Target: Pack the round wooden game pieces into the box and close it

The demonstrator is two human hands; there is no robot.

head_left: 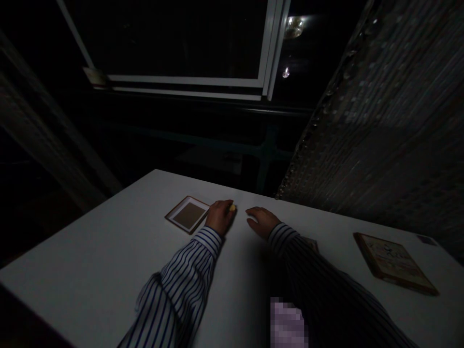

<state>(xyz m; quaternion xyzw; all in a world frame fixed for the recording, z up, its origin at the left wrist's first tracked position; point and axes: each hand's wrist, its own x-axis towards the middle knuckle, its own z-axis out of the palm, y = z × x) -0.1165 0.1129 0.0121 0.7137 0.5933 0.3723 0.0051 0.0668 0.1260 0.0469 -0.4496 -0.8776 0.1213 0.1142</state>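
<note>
On the white table [108, 251], my left hand [219, 216] has its fingers closed round a small yellow thing [232, 207], whose kind I cannot make out. Just left of that hand lies a picture frame [177, 210] with a pale mat and a brown-grey middle. My right hand [264, 222] is a short way to the right, its thumb and fingers apart with nothing seen between them. Partly behind my right sleeve, a small flat item [312, 244] shows only an edge.
A brown-edged frame or box [395, 261] with a patterned top lies at the table's right. Near it is a small dark card [427, 239]. A beaded curtain [380, 145] hangs along the right back edge, and a white-framed window [188, 81] is beyond.
</note>
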